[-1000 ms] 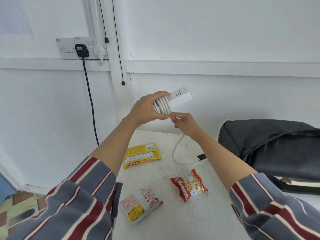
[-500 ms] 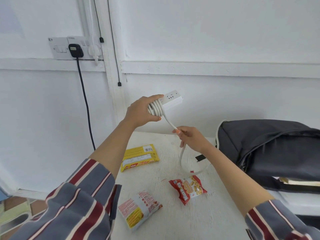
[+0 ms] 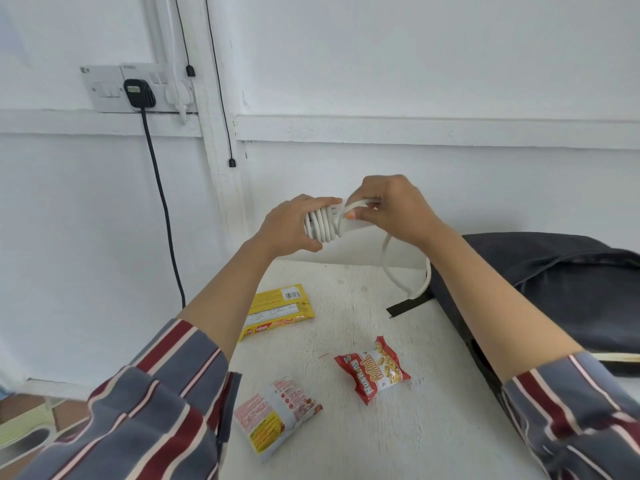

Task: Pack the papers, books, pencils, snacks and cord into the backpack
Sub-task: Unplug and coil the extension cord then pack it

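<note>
While the left hand [image 3: 291,225] grips a white coiled extension cord [image 3: 323,225] at frame centre, the right hand [image 3: 391,209] pinches its loose end, above three foil snack packets [image 3: 372,374], beside a dark grey fabric backpack [image 3: 540,289] at right.

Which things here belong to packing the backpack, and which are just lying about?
For the job: cord, gripped by left hand and right hand; yellow snack; red snack; white snack; backpack.
Just about: wall socket; black plug; black cable.
</note>
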